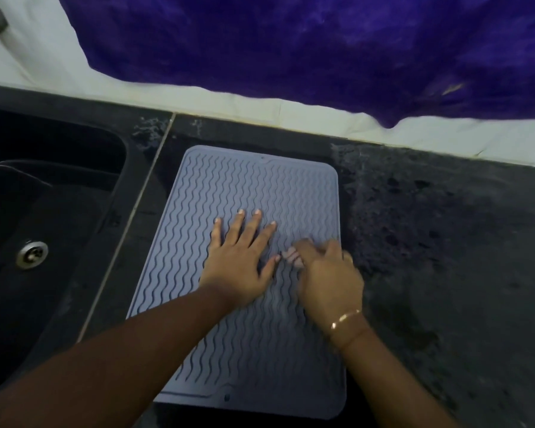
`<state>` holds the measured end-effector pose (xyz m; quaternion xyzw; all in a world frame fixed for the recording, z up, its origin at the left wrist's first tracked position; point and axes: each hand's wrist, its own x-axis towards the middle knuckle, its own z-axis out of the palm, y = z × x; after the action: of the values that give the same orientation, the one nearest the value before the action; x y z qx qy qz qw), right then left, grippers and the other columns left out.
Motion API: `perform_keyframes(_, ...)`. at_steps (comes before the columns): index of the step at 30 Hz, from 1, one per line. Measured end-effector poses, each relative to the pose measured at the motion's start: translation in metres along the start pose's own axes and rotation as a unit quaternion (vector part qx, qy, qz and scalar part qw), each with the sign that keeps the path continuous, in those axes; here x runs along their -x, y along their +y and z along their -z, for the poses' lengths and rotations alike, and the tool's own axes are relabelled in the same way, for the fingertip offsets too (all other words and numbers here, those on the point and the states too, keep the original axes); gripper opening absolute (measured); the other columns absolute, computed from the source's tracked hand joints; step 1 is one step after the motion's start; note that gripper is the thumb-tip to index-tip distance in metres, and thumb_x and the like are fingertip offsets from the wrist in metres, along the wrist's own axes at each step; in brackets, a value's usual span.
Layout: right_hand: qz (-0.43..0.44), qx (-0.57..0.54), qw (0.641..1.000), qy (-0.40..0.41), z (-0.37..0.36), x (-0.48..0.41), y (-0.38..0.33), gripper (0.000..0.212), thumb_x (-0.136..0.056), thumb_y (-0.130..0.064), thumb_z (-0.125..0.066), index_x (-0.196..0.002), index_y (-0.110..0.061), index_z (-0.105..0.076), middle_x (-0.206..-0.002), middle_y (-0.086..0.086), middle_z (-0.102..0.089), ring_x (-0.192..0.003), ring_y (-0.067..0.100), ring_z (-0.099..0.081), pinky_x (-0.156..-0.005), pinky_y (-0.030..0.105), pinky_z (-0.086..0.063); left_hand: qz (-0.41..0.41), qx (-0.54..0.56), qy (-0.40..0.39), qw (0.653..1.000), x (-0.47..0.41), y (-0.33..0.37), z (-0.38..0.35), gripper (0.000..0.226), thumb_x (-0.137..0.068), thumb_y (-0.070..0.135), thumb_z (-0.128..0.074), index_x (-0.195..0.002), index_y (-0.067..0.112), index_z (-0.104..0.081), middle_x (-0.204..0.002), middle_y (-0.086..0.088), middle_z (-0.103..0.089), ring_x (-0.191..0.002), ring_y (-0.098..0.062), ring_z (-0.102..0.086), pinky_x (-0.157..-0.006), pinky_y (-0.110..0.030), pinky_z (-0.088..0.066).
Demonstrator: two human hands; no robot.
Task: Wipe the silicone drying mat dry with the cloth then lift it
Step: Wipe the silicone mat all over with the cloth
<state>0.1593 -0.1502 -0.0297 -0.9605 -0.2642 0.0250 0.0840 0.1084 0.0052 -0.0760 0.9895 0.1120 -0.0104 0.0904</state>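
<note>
Nearest, 2 hands rest on 1 silicone drying mat (244,180), flat on the counter (430,242) at centre frame, long axis bottom to top. Left hand (241,257) presses flat, fingers spread. Right hand (329,273), by the mat's right edge, curls, blurred; its grip cannot be told. 1 purple cloth (322,41) spans the upper frame, well apart.

Grey-blue silicone drying mat (244,186), rectangular with rounded corners, wavy ridges all over, raised rim; lies flat on the dark counter (430,242) just right of the sink (44,196). Purple cloth (291,50), blurred, spread beyond the sink's far right, apart from the mat
</note>
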Motion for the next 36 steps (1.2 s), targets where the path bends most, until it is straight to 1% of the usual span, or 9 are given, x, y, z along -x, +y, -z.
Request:
perform_keyframes(5,-0.017,0.005,0.999,0.046,-0.003,-0.123,0.023,0.036,-0.087,-0.016,-0.05,-0.121,-0.026,-0.052,-0.12,0.018,-0.049,-0.102,0.04,-0.052,-0.077,0.045,-0.049,0.005,-0.007,-0.009,1.0,-0.001,0.0,-0.001,0.065,-0.09,0.061,-0.007,-0.149,0.035,0.002,-0.159,0.004,0.005,-0.144,-0.02,0.014,-0.114,-0.052,0.012)
perform_keyframes(9,-0.006,0.024,1.0,0.001,0.004,-0.174,0.022,0.043,-0.084,-0.013,-0.058,-0.125,-0.023,-0.051,-0.128,0.023,-0.044,-0.11,0.044,-0.05,-0.083,0.048,-0.048,0.001,0.001,-0.004,1.0,-0.002,-0.001,0.0,0.061,-0.092,0.056,-0.006,-0.149,0.034,-0.001,-0.159,0.004,0.003,-0.145,-0.019,0.012,-0.114,-0.052,0.011)
perform_keyframes(14,0.049,0.025,0.998,-0.026,0.003,-0.075,0.007,0.04,-0.089,-0.02,-0.052,-0.128,-0.022,-0.048,-0.123,0.018,-0.045,-0.109,0.038,-0.05,-0.083,0.046,-0.05,-0.001,0.003,0.001,1.0,0.001,0.0,0.002,0.054,-0.097,0.042,-0.009,-0.15,0.031,-0.005,-0.159,0.003,-0.001,-0.146,-0.022,0.008,-0.115,-0.052,0.008)
perform_keyframes(18,0.091,0.023,0.995,0.022,0.008,0.058,-0.006,0.038,-0.085,-0.028,-0.045,-0.118,-0.02,-0.061,-0.098,0.015,-0.059,-0.076,0.035,-0.06,-0.056,0.038,-0.052,-0.001,0.003,-0.005,1.0,-0.001,0.001,0.002,0.053,-0.098,0.039,-0.013,-0.15,0.03,-0.006,-0.159,0.003,0.0,-0.146,-0.023,0.007,-0.114,-0.052,0.01)
perform_keyframes(22,0.08,0.02,0.996,-0.026,0.006,0.134,-0.007,0.044,-0.064,-0.032,-0.074,-0.107,-0.029,-0.067,-0.083,0.006,-0.062,-0.062,0.027,-0.061,-0.046,0.035,-0.053,0.005,0.006,-0.004,1.0,-0.001,0.0,0.0,0.052,-0.099,0.04,-0.014,-0.15,0.03,-0.007,-0.159,0.003,-0.001,-0.146,-0.023,0.006,-0.114,-0.051,0.011)
perform_keyframes(25,0.063,0.012,0.998,-0.023,0.004,0.125,-0.003,0.047,-0.061,-0.029,-0.076,-0.107,-0.028,-0.066,-0.086,0.006,-0.062,-0.064,0.027,-0.06,-0.046,0.034,-0.052,0.0,0.001,-0.001,1.0,-0.001,0.0,0.0,0.053,-0.098,0.04,-0.014,-0.15,0.03,-0.008,-0.159,0.002,-0.001,-0.146,-0.024,0.006,-0.114,-0.051,0.012)
perform_keyframes(30,0.025,0.033,0.999,0.014,0.002,0.009,0.013,0.038,-0.086,-0.02,-0.053,-0.124,-0.024,-0.053,-0.114,0.015,-0.051,-0.096,0.037,-0.054,-0.069,0.044,-0.05,-0.006,-0.01,-0.003,1.0,-0.001,0.001,0.0,0.054,-0.098,0.041,-0.015,-0.15,0.03,-0.008,-0.159,0.001,-0.002,-0.146,-0.026,0.005,-0.113,-0.052,0.012)
perform_keyframes(33,-0.022,0.025,0.999,-0.007,0.007,-0.053,0.015,0.044,-0.086,-0.015,-0.051,-0.129,-0.024,-0.047,-0.126,0.019,-0.043,-0.106,0.041,-0.049,-0.08,0.049,-0.048,-0.007,-0.01,-0.003,1.0,-0.002,0.001,0.0,0.054,-0.098,0.041,-0.014,-0.15,0.029,-0.008,-0.159,0.0,-0.002,-0.145,-0.026,0.005,-0.113,-0.053,0.011)
perform_keyframes(36,-0.025,0.056,0.998,-0.021,0.006,-0.047,0.003,0.044,-0.086,-0.014,-0.05,-0.129,-0.019,-0.045,-0.128,0.021,-0.042,-0.106,0.042,-0.049,-0.08,0.049,-0.048,-0.003,-0.011,0.0,1.0,-0.002,0.001,0.0,0.054,-0.098,0.041,-0.013,-0.15,0.029,-0.008,-0.159,0.0,-0.002,-0.146,-0.025,0.005,-0.113,-0.052,0.01)
